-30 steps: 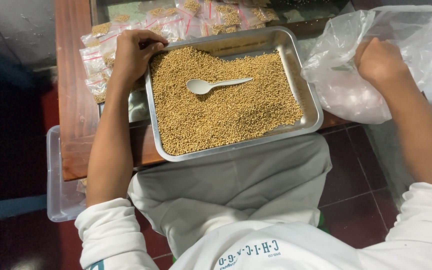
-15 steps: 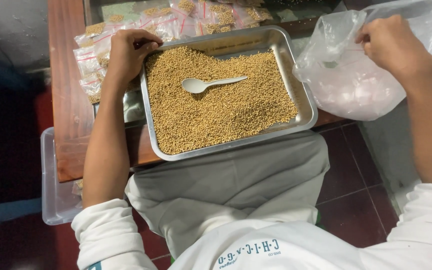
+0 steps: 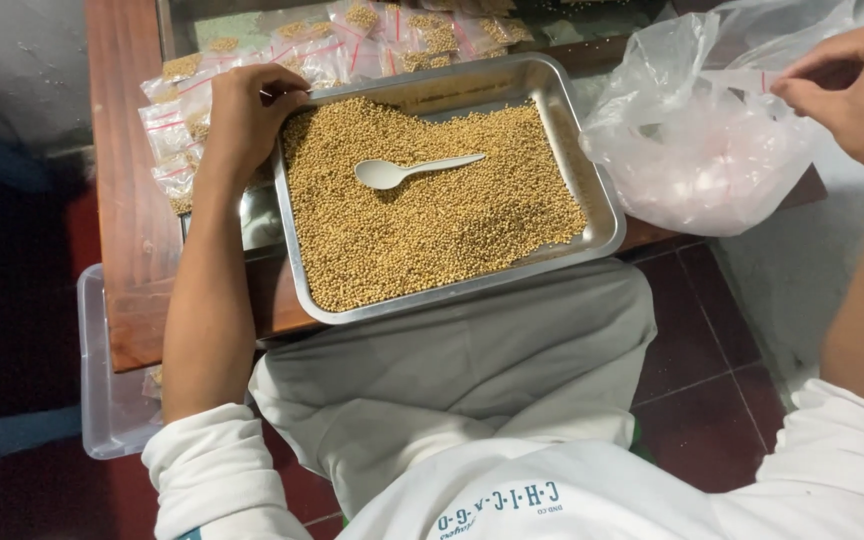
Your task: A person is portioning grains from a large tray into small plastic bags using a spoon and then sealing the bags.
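Meanwhile, left hand [image 3: 244, 115] grips small seed packets [image 3: 177, 130] — right hand [image 3: 857, 95] pinches clear bag [image 3: 702, 140] beside tray [image 3: 592, 190].

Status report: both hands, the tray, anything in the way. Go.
Left hand gripping the metal tray at its far-left corner. Right hand pinching the clear plastic bag. White spoon lies on the grain. Nothing blocking.

Even, soft indoor light, medium-bright. Steel tray [image 3: 592, 190] rim shows mild glare just right of left hand [image 3: 242, 115] fingers. Plastic bag [image 3: 702, 130] below right hand [image 3: 857, 95] fingertips blows near white. Floor left of frame is dark. Focus sharp centre, slight edge stretch.
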